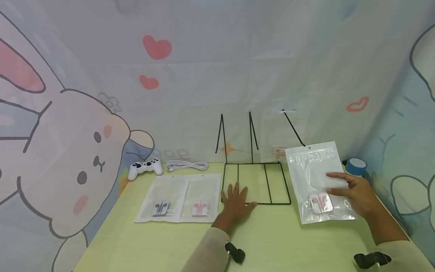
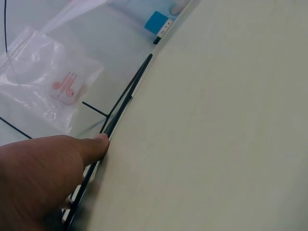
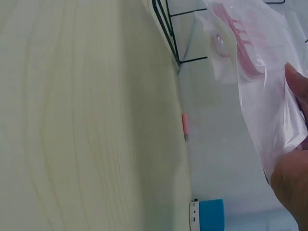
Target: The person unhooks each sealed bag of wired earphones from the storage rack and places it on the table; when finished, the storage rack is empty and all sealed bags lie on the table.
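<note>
My right hand (image 1: 360, 192) holds a clear-fronted zip bag (image 1: 310, 166) upright over the right side of the table, pinched at its right edge. Inside the bag's lower part sits a small case of pink earphones (image 1: 321, 203). The bag's top is by the lower end of the right hook of a black wire display rack (image 1: 275, 204); whether they touch I cannot tell. With fingers spread, my left hand (image 1: 236, 206) rests on the front left of the rack's base. In the left wrist view its thumb (image 2: 98, 144) lies against the front rod.
Left of the rack lie two zip bags, one with dark earphones (image 1: 161, 208), one with pink earphones (image 1: 199, 208). Behind them are a white game controller (image 1: 145, 168) and a coiled white cable (image 1: 187, 165). A blue-and-white object (image 1: 355, 166) stands at the back right. A printed cloth hangs behind.
</note>
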A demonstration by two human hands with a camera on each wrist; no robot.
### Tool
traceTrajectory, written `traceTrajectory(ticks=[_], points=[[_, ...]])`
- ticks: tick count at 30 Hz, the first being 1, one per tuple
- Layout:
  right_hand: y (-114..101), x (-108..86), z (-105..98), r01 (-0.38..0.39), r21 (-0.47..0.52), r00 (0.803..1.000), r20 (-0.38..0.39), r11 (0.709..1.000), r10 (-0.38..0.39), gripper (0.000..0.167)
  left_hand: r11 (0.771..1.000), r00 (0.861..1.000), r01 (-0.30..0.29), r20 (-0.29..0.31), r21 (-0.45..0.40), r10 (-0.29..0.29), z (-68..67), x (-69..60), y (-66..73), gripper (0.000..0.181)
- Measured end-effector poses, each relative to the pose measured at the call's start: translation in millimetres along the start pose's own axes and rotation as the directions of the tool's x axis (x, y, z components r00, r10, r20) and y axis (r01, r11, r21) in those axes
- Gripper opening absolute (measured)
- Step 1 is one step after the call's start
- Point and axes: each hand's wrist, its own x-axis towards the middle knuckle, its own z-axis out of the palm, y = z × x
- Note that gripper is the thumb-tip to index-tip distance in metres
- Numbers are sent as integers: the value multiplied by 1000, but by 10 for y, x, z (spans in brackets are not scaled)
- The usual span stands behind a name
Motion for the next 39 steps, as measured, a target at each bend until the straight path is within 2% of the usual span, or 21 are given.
traceTrajectory(ticks=[4, 8, 11, 13, 15, 21, 27, 34, 39], points=[[43, 50, -24, -75, 59, 997, 38, 995, 73, 62, 1000, 1000, 1, -1, -2, -1, -13, -2, 9, 75], [119, 99, -19, -67, 63, 997, 44, 996, 64, 58, 1000, 1000, -5, -11, 2, 5, -1, -5, 5, 75], [196, 153, -2, -73, 154, 996, 66, 985, 64, 49, 1000, 1000, -8, -9, 5, 8, 8, -9, 0, 75], [244, 190, 13, -104, 240, 992, 91, 965, 84, 43, 1000, 1000, -8, -7, 3, 8, 7, -13, -2, 75], [290, 219, 27, -130, 279, 988, 112, 951, 102, 42, 1000, 1000, -8, -7, 0, 8, 0, -18, 0, 75], [413, 258, 56, -188, 163, 978, 123, 969, 169, 44, 1000, 1000, -7, -6, -12, 7, -6, -28, 0, 75], [446, 262, 92, -234, 111, 965, 145, 966, 218, 48, 1000, 1000, -8, -3, -7, 8, 6, -17, -7, 75], [434, 269, 136, -264, 4, 957, 124, 964, 262, 73, 1000, 1000, -9, -2, -6, 9, 9, -18, -6, 75], [428, 280, 162, -302, -35, 947, 107, 953, 304, 80, 1000, 1000, -7, 2, -5, 7, 0, -19, 2, 75]])
